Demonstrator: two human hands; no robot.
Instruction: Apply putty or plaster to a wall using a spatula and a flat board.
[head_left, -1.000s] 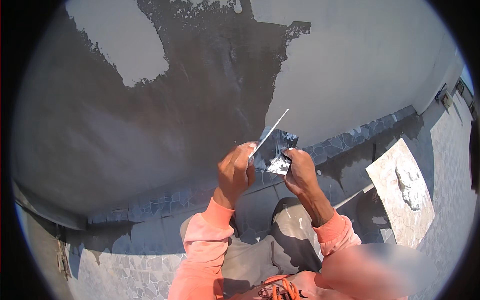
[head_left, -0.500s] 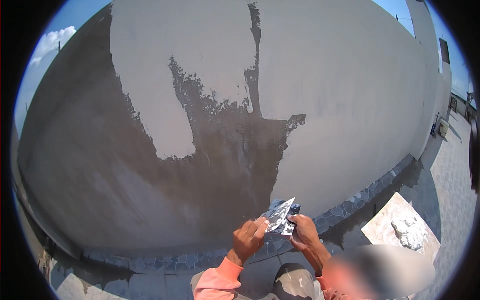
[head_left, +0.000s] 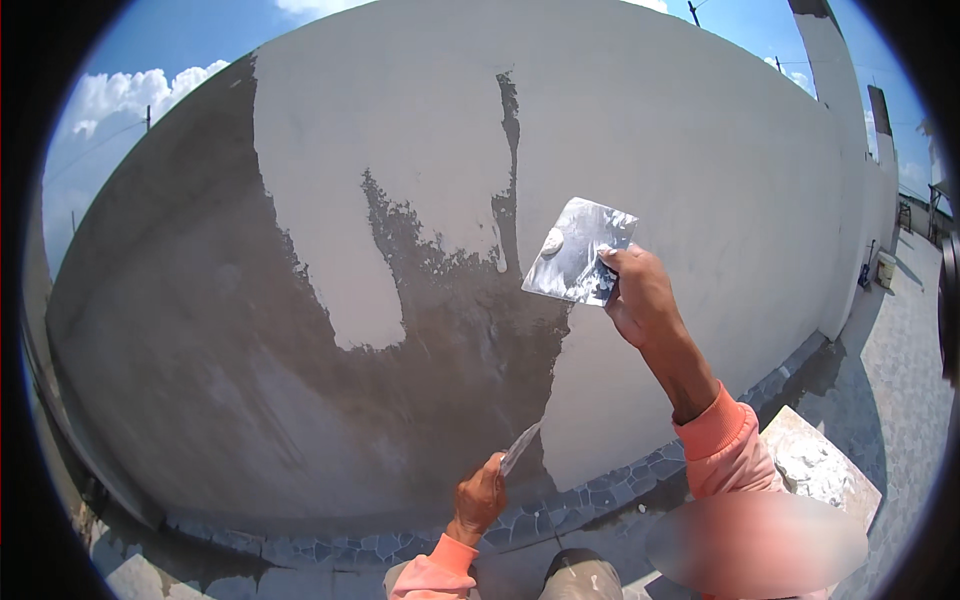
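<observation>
My right hand (head_left: 643, 292) is raised in front of the wall, gripping a square metal putty scraper (head_left: 585, 262) smeared with white. A small lump of white putty (head_left: 553, 241) clings to its left side. Whether this blade touches the wall cannot be made out. Lower down, my left hand (head_left: 478, 502) is closed around a second putty scraper (head_left: 520, 447), seen nearly edge-on. Pale filler (head_left: 720, 190) coats the wall's right and upper middle. Bare grey-brown plaster (head_left: 200, 350) shows at the left and lower middle, with a ragged strip running up between coated areas.
At the lower right lies a square board (head_left: 780, 428) bearing a heap of white putty (head_left: 815, 466). A band of irregular stone pieces (head_left: 610, 497) runs along the wall's foot. Farther right, a pale bucket (head_left: 886, 270) stands by the wall. A blurred patch covers part of the lower right.
The two scrapers were together low in front of me. My right hand has lifted its scraper up toward the wall, while my left stays low with the other. The view has tilted upward slightly.
</observation>
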